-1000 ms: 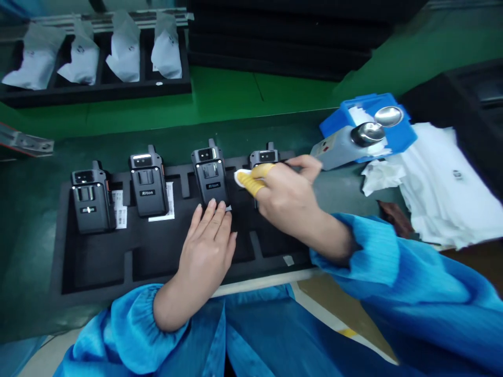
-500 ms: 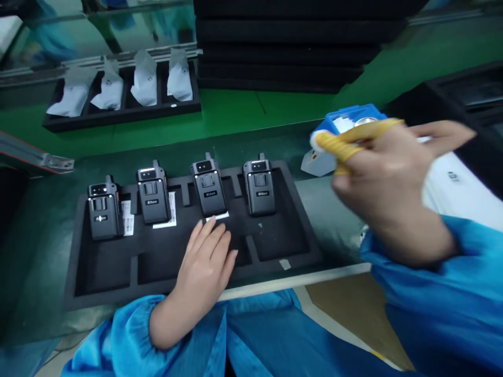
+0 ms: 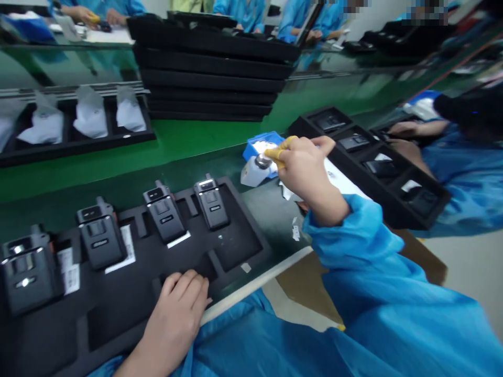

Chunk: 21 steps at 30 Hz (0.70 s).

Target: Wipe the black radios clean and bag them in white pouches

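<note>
My left hand (image 3: 178,309) lies on the front part of a black foam tray (image 3: 245,235), its fingers close together and slightly bent, gripping nothing visible. Radios stand along the tray's far side: one (image 3: 212,204) on the right, another (image 3: 164,214) beside it, a third (image 3: 101,235) and one (image 3: 29,272) at the left. White labels (image 3: 128,248) show beside some of them. My right hand (image 3: 306,165), with yellow finger covers, is pinched at the metal top of a small white bottle (image 3: 253,172); whatever is between the fingertips is hidden.
Behind the bottle sits a blue box (image 3: 251,149) with white pieces inside. Black trays (image 3: 216,76) are stacked at the back; white pouches (image 3: 90,118) lie in a tray at left. At right, another tray (image 3: 412,183) holds devices, near a co-worker's sleeve (image 3: 463,183).
The view has swung right and up, bringing co-workers into sight. My right hand, earlier blurred with something white at its fingertips, is now at the bottle's top. My left hand stays on the tray.
</note>
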Available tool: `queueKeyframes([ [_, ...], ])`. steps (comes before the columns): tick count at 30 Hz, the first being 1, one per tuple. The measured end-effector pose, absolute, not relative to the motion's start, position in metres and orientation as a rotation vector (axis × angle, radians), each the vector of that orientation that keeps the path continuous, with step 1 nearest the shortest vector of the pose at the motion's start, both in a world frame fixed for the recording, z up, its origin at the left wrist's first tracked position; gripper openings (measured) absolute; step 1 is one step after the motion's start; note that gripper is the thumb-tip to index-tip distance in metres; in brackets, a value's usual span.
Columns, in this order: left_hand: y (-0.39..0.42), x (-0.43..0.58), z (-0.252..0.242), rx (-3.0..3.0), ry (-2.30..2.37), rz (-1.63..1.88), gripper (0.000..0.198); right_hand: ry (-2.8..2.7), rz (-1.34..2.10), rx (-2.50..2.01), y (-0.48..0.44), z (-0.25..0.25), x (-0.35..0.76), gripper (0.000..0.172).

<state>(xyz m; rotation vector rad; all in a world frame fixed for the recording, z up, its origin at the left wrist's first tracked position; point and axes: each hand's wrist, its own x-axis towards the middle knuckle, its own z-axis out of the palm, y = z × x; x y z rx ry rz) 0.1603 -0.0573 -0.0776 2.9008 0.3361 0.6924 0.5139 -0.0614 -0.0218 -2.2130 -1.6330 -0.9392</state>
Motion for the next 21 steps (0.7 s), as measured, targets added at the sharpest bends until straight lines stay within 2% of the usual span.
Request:
queueKeyframes([
  [5,-0.064,0.167,-0.074,2.863,0.410,0.603,0.013,-1.631,-1.047,-2.023,-0.059,-0.031,0.522,0.040],
  [8,-0.060,0.161,-0.065,2.772,0.512,0.692,0.028,-1.549,-1.080,-1.860,-0.035,-0.031,0.513,0.050],
  [10,-0.054,0.150,-0.059,2.712,0.630,0.830,0.032,-1.566,-1.094,-1.688,-0.016,-0.026,0.485,0.045],
  [13,-0.043,0.126,-0.055,2.671,0.915,0.965,0.020,-1.906,-0.937,-1.484,0.008,-0.016,0.419,0.030],
  [15,-0.036,0.112,-0.058,2.694,1.117,0.959,0.020,-2.108,-0.713,-1.476,0.023,-0.014,0.373,0.033],
  [17,-0.030,0.102,-0.064,2.742,1.258,0.862,0.026,-2.219,-0.600,-1.423,0.040,-0.018,0.335,0.038],
  [21,-0.025,0.097,-0.075,2.772,1.336,0.733,0.033,-2.385,-0.464,-1.377,0.072,-0.036,0.289,0.037],
])
